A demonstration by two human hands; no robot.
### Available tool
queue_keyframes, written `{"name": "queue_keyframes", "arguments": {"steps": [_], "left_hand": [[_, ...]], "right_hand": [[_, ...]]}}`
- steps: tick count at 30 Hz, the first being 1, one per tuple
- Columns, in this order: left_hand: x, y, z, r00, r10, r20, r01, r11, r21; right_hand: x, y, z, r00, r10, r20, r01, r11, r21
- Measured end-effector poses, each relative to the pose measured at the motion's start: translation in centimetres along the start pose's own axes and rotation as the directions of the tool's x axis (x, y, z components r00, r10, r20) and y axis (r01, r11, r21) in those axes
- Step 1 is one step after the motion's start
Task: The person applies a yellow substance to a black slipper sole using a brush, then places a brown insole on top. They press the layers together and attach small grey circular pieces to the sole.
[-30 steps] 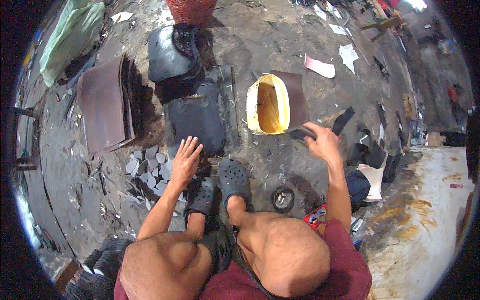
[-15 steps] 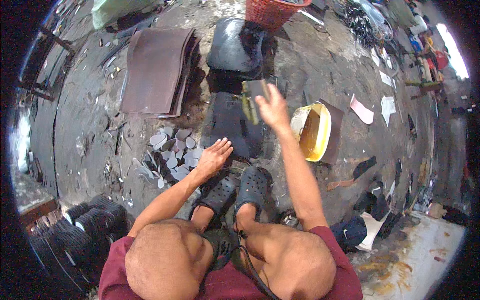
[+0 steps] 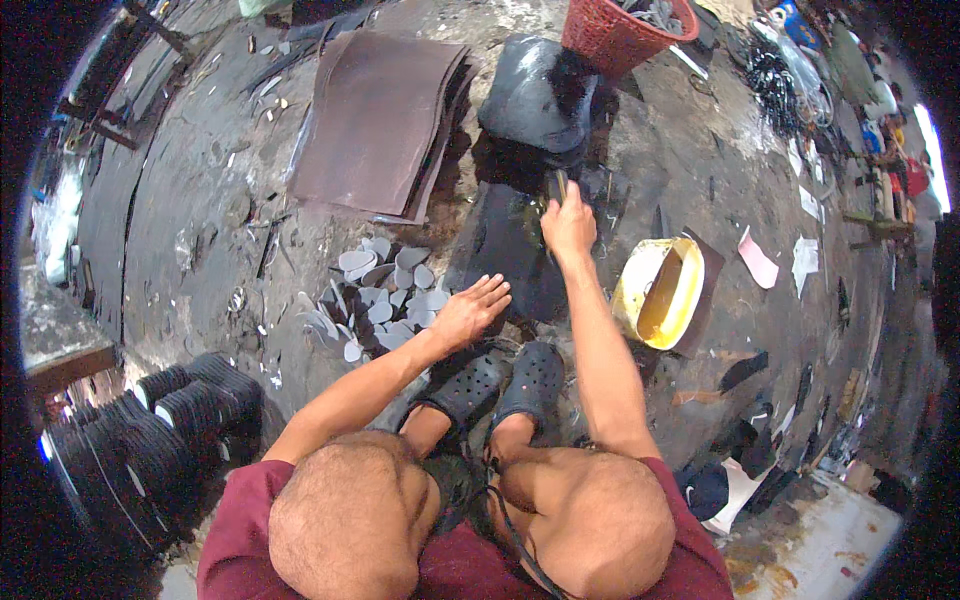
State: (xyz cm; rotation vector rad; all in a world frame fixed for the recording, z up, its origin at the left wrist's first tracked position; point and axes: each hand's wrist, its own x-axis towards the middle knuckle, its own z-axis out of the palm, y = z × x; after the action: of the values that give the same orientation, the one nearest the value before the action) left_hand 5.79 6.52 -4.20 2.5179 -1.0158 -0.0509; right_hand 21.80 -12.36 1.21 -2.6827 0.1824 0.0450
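A black sheet [image 3: 505, 245] lies on the ground in front of my feet. My left hand [image 3: 472, 312] rests flat on its near left corner, fingers stretched out. My right hand [image 3: 570, 225] is closed around a flat, dark pad with yellow-green edges [image 3: 558, 185], held edge-on over the far right part of the sheet. A wet, yellowish smear shows beside the pad. To the right stands a yellow-rimmed white tub [image 3: 648, 290] with amber residue inside. Many grey rounded cut pieces [image 3: 378, 300] lie in a loose heap left of my left hand.
A stack of brown sheets [image 3: 375, 120] lies far left. Beyond the black sheet sits a shiny black padded block [image 3: 535, 95], with a red basket [image 3: 630, 40] behind it. Stacked black soles [image 3: 200, 410] stand near left. Scraps, including a pink piece [image 3: 757, 258], litter the right.
My right hand has brought the pad down and turned it from face-on to edge-on over the sheet. My left hand stays on the sheet's corner. The whole view has shifted and tilted.
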Motion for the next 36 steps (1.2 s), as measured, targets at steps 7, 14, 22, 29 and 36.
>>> {"name": "queue_keyframes", "arguments": {"steps": [7,14,22,29,36], "left_hand": [[0.5,2.7,1.5,0.995,-0.098,-0.036,0.102,0.986,0.134],[0.2,2.5,-0.3,0.934,-0.265,0.239,0.296,0.950,-0.101],[1.7,2.0,0.2,0.995,-0.102,0.015,0.101,0.993,0.059],[-0.4,6.9,0.1,0.981,-0.121,0.151,0.148,0.972,-0.183],[-0.2,9.9,-3.3,0.973,0.026,0.230,0.048,0.949,-0.311]], "right_hand": [[6.0,-4.9,0.9,0.703,-0.504,0.501,0.627,0.773,-0.101],[-5.0,-8.5,-0.1,0.293,-0.641,0.710,0.786,0.584,0.202],[3.2,-0.6,-1.9,0.843,-0.453,0.292,0.512,0.841,-0.174],[-5.1,-2.3,0.6,0.676,-0.589,0.443,0.665,0.747,-0.021],[-12.2,-2.1,0.4,0.632,-0.671,0.388,0.720,0.693,0.025]]}}
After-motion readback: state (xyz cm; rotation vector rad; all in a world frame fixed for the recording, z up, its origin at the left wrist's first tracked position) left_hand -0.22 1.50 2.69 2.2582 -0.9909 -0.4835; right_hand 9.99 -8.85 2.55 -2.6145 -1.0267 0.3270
